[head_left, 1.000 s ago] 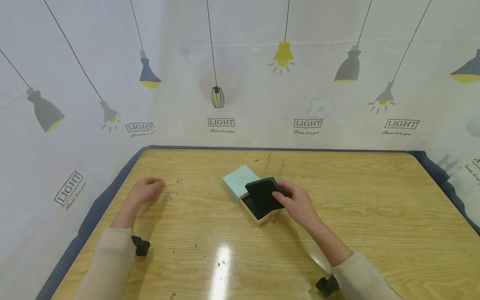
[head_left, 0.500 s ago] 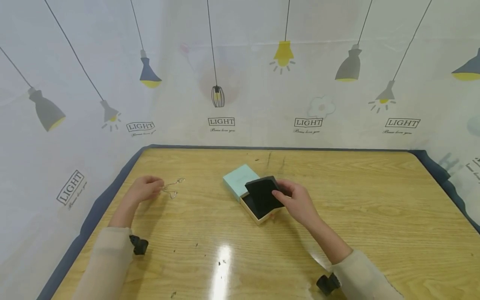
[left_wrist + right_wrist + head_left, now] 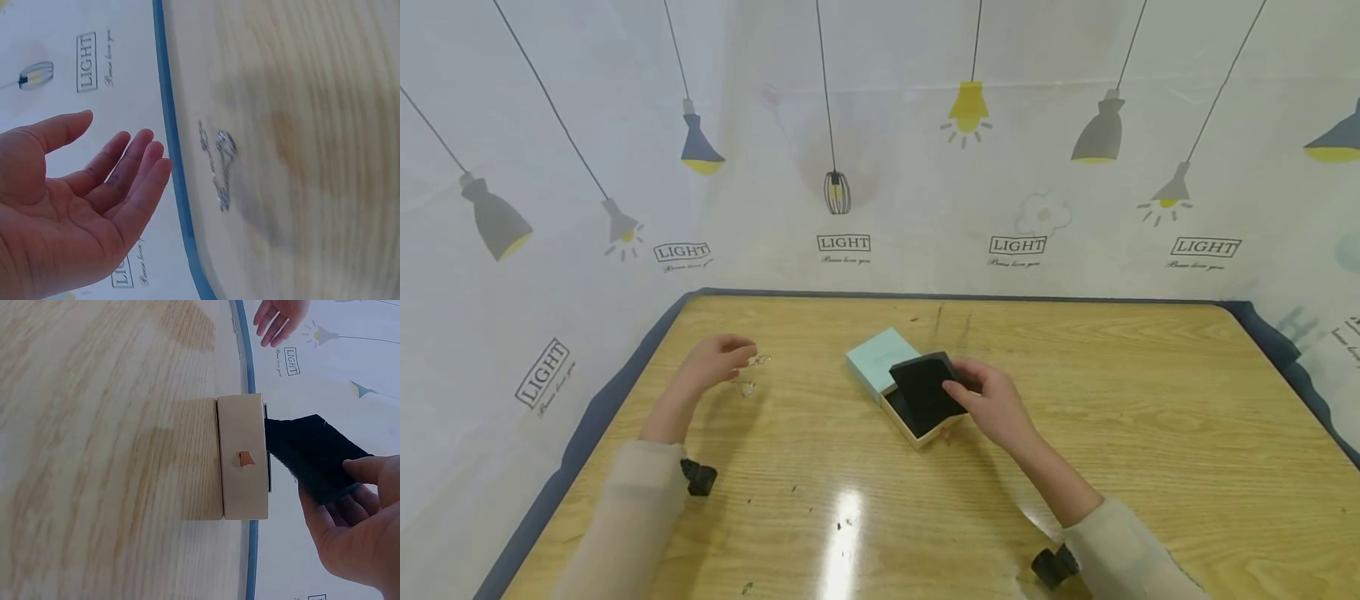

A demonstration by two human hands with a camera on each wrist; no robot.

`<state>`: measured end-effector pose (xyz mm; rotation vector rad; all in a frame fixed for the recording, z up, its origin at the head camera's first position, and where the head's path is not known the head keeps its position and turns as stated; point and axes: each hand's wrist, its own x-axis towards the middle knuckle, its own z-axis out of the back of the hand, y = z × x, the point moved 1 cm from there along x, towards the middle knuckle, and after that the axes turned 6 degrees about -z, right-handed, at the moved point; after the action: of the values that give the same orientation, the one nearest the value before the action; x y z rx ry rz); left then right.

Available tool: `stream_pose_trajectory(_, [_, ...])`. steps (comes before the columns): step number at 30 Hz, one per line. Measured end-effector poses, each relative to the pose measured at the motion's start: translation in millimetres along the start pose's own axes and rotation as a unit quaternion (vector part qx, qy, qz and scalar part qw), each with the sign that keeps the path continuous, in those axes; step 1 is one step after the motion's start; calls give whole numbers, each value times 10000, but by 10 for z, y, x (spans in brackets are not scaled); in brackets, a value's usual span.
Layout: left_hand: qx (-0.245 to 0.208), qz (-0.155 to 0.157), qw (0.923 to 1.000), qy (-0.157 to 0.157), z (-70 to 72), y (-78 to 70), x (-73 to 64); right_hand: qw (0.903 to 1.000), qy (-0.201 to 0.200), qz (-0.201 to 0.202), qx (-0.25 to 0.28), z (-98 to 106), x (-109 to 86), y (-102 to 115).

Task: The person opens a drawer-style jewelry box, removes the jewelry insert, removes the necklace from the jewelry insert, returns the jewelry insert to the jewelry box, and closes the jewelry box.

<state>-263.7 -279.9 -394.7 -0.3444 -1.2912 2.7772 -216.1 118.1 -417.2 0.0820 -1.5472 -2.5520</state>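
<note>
A silver chain (image 3: 219,165) with a glittering ornament lies on the left part of the table. Over it, my left hand (image 3: 718,364) hovers with relaxed fingers and nothing in them; in the head view it partly covers the chain. My right hand (image 3: 996,408) pinches a thin black pad (image 3: 922,385) between thumb and fingers, tilted above a small jewellery box. The box's pale drawer (image 3: 242,487) is pulled partway out of its light-blue sleeve (image 3: 880,357), and its inside looks black. A small orange-brown tab (image 3: 247,459) sticks out of the drawer's front.
The wooden table (image 3: 1150,417) carries small dark marks and a bright reflection near its front. A white curtain (image 3: 925,167) printed with lamps hangs behind and at the sides, with a blue border (image 3: 568,467) along the table edge. Each sleeve bears a black wrist camera (image 3: 700,478).
My left hand has moved away from the chain's end, rising and shifting right over it; the chain stays on the table. My right hand, the black pad and the box have barely moved.
</note>
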Motion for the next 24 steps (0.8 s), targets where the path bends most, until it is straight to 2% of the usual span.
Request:
stream_pose_trajectory(8, [381, -677, 9969, -85, -238, -295, 121, 10000, -57, 52, 25, -1, 50, -7])
stream_pose_trajectory(11, [525, -1079, 9927, -109, -389, -437, 126, 9998, -105, 126, 70, -21, 77, -26])
stream_pose_trajectory(14, [736, -1452, 9867, -13, -604, -596, 91, 9997, -73, 208, 51, -49, 85, -52])
stream_pose_trajectory(16, [985, -1734, 9799, 106, -777, -717, 55, 9996, -65, 257, -1, -66, 89, -66])
stream_pose_trajectory(20, [1644, -2248, 9597, 383, -1130, -915, 0, 9995, -134, 244, -134, -92, 108, -82])
stream_pose_trajectory(24, [2344, -2476, 9371, 743, -1410, -1007, -20, 9983, -257, 245, -452, -112, 145, -89])
